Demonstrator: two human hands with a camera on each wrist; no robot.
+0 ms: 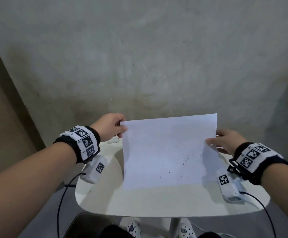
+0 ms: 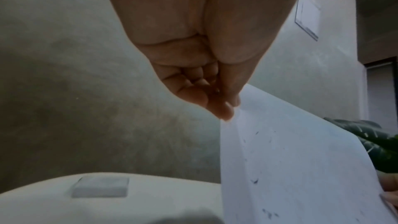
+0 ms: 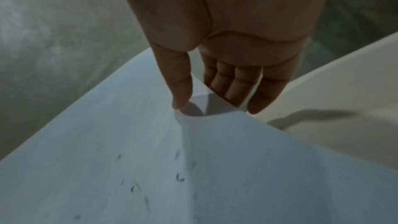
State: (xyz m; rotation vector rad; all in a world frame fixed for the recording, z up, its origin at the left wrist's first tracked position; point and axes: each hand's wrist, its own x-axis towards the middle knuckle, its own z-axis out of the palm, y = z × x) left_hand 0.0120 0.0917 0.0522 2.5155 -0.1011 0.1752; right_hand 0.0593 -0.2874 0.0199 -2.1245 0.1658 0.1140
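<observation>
White paper [image 1: 169, 152] hangs over the white surface [image 1: 139, 203], and it sags in the middle. At the paper's far left corner, my left hand [image 1: 110, 127] pinches it with thumb and fingers. Little dark bits [image 1: 184, 162] lie on the paper, mostly toward its right side. At the paper's right edge, my right hand [image 1: 229, 141] pinches it too, thumb on top and fingers under.

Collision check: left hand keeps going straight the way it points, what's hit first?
The left hand pinches the far left corner of the white paper sheet, so it would likely push into that sheet first. Past it, only grey concrete wall, distance unclear.
</observation>
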